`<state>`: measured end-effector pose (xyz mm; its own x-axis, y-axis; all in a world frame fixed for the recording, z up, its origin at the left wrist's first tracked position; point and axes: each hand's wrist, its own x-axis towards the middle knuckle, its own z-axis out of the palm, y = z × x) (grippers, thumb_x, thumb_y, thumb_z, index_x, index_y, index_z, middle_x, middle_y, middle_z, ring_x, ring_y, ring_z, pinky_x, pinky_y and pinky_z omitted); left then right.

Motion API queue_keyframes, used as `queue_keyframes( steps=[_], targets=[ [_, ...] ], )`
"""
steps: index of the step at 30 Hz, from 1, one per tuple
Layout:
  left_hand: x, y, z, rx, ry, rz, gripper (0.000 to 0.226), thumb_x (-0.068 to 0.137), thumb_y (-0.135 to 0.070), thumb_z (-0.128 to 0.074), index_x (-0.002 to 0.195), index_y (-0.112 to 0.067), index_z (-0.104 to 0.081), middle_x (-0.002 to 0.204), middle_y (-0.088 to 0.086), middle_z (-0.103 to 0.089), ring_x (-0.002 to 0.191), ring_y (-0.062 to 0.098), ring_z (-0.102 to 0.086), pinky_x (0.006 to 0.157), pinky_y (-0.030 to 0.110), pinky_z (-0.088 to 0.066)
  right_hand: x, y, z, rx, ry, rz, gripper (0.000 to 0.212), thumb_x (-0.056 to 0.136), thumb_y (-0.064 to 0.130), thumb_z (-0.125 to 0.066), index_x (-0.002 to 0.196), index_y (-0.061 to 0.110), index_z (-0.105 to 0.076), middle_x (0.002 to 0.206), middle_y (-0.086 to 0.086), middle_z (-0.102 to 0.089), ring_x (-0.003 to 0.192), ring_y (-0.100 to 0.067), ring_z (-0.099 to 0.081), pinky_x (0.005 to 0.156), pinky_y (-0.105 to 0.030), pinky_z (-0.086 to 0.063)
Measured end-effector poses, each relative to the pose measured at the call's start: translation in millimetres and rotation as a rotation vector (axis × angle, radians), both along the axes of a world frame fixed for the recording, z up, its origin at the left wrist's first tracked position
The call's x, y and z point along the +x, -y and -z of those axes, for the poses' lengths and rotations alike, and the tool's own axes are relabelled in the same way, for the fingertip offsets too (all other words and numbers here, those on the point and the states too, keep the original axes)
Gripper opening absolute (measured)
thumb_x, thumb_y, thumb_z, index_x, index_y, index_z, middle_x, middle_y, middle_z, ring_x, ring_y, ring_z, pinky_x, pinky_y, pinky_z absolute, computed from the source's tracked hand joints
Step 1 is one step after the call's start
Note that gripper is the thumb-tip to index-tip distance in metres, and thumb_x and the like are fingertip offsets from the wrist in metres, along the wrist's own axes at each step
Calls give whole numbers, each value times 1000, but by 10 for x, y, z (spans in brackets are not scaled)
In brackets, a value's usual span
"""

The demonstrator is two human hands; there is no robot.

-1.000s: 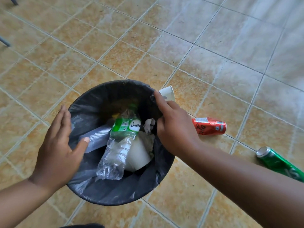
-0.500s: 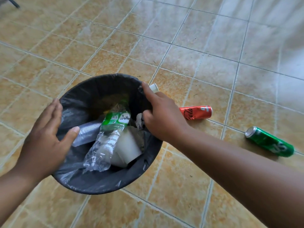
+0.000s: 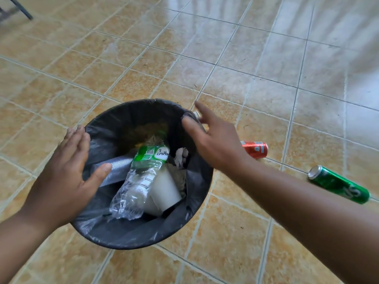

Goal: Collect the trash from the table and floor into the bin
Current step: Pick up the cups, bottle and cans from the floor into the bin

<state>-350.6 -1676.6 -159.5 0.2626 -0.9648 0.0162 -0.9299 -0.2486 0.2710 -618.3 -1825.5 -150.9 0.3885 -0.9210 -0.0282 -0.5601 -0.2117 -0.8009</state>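
The bin [image 3: 143, 236], lined with a black bag, stands on the tiled floor [image 3: 246, 58]. The left hand [image 3: 61, 181] lies flat against the bin's left rim, fingers straight and gripping nothing, the thumb reaching inside over the liner. The right hand [image 3: 215, 146] hangs over the right rim with fingers spread and slack, holding nothing; it is blurred, and I cannot tell whether its thumb touches the liner.

Inside the bin lie a crushed clear bottle [image 3: 139, 181] with a green label, a white cup [image 3: 164, 193] partly under it, a ribbed clear plastic piece [image 3: 117, 167] half hidden by the left thumb, and crumpled paper [image 3: 181, 156] by the right wall.

On the floor just right of the bin, a red can [image 3: 256, 149] lies on its side, its near end hidden behind the right hand. A green can [image 3: 338, 184] lies farther right, apart from it. Only a white sliver [image 3: 196, 114] of something shows behind the right fingers. A dark leg [image 3: 22, 11] is cut off at the top-left corner.
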Motion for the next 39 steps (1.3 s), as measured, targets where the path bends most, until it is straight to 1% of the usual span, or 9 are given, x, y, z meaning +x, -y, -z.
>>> queue_keyframes(
  steps=[2,5,8,10,14,18,26,32,39],
  targets=[
    [6,-4,14,0,-9,1,101,84,-82,-18,157,-11,-19,163,-12,-4,149,-4,8,116,9,8,-11,257,-11,-42,39,97,51,100,53,-40,139,23,-53,130,-3,-64,121,-18,-56,97,-28,-39],
    [-4,-9,21,1,-11,11,102,84,-83,-17,157,-11,-18,165,-10,-2,150,-1,7,120,17,3,18,743,154,-88,-5,146,43,103,39,-38,113,7,-66,107,-12,-70,100,-27,-64,87,-35,-48],
    [-7,-10,20,9,2,11,104,83,-84,-15,157,-11,-19,166,-10,-3,151,0,5,123,28,-5,120,1084,517,-173,-389,-9,37,99,29,-49,129,11,-59,125,-12,-63,115,-30,-57,90,-33,-46],
    [-13,2,20,3,5,2,104,83,-85,-15,157,-12,-20,164,-13,-2,150,-2,4,121,20,-1,234,1181,733,-164,-622,-186,43,94,17,-53,137,11,-51,132,-13,-55,121,-33,-50,94,-40,-47],
    [-23,10,9,24,7,-19,103,83,-84,-14,158,-14,-17,164,-15,0,150,-3,7,121,26,-4,440,1248,947,-119,-787,-362,47,98,5,-50,144,8,-40,145,-17,-40,132,-35,-39,105,-46,-41],
    [-53,1,-30,47,23,-23,95,85,-76,-22,158,-16,-13,165,-15,3,149,-3,9,120,28,-5,510,1290,1131,15,-757,-319,50,106,8,-35,154,11,-20,161,-14,-18,145,-36,-22,114,-43,-25],
    [-66,4,-43,35,55,-11,92,87,-72,-25,158,-15,-14,165,-13,2,149,-4,9,115,10,6,470,1274,1458,-4,-727,-216,40,106,11,-33,145,2,-32,147,-23,-39,133,-40,-37,110,-43,-24],
    [-75,7,-42,47,55,-25,94,85,-75,-22,158,-17,-12,166,-12,3,150,-1,8,120,26,-5,289,1244,1060,-317,-835,-214,33,99,5,-45,131,-2,-47,129,-22,-47,114,-40,-50,99,-47,-40],
    [-85,-4,-60,45,56,-23,97,83,-76,-20,159,-16,-12,166,-11,3,150,0,8,119,26,-4,112,1216,374,-551,-531,-16,49,83,36,-62,127,14,-56,114,-16,-58,94,-40,-60,78,-40,-47]
  ],
)
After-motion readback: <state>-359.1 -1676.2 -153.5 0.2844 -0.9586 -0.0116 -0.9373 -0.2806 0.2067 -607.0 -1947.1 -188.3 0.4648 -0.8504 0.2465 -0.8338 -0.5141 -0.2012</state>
